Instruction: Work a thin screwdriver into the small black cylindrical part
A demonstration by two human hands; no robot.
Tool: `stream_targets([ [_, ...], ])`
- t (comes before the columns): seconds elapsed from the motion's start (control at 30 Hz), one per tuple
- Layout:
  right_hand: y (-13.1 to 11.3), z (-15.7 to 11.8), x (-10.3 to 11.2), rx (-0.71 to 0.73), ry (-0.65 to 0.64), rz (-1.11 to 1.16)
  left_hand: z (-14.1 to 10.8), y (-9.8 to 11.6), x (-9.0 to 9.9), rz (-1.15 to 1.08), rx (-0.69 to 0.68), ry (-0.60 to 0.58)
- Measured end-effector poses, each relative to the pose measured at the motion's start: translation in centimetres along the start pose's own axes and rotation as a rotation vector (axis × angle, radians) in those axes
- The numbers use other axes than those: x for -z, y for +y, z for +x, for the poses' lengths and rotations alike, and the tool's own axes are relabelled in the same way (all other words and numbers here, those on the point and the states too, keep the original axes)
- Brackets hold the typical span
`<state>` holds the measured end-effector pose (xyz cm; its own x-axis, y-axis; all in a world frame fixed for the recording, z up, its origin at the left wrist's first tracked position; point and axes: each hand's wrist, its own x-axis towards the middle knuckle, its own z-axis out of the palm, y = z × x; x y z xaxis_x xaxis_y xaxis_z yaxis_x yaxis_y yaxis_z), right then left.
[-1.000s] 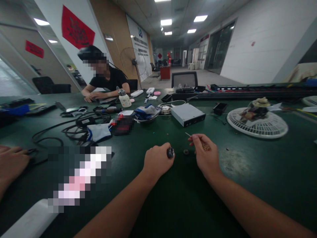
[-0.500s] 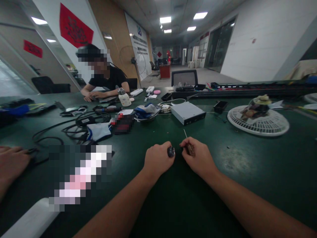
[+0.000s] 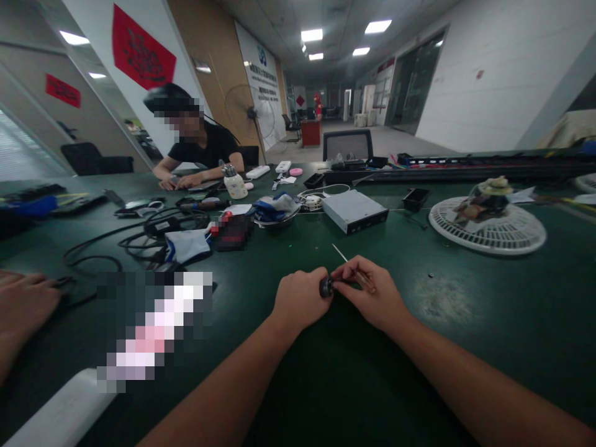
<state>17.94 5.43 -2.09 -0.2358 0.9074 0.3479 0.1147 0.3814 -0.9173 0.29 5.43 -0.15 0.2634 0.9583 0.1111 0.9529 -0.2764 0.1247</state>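
Observation:
My left hand point(image 3: 300, 298) is closed in a fist around a small black round part point(image 3: 326, 286), whose end shows beside the thumb. In my right hand point(image 3: 372, 285) lies a thin screwdriver point(image 3: 339, 251) with a brownish handle, its shaft pointing up and left past the fingers. The thumb and forefinger of that hand are pinched at the end of the black part; whether a tiny piece sits between them I cannot make out. Both hands are just above the dark green table point(image 3: 298, 397).
Ahead stands a grey optical drive point(image 3: 351, 208). Right of it are a small black tray point(image 3: 415, 199) and a white fan grille point(image 3: 487, 230) with a motor. Cables and a folded cloth point(image 3: 189, 244) lie left. Another person's hand point(image 3: 28, 304) rests at the left edge; a person point(image 3: 200, 146) sits opposite.
My right hand has come left so its fingertips meet the black part in my left hand. The screwdriver shaft now leans further left.

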Motion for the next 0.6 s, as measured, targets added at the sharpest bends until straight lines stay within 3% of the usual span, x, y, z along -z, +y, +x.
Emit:
stream_targets([
  [0.6,-0.66,0.09,0.06,-0.03,-0.071,-0.225,-0.1,0.0,0.02,-0.009,-0.078,-0.024],
])
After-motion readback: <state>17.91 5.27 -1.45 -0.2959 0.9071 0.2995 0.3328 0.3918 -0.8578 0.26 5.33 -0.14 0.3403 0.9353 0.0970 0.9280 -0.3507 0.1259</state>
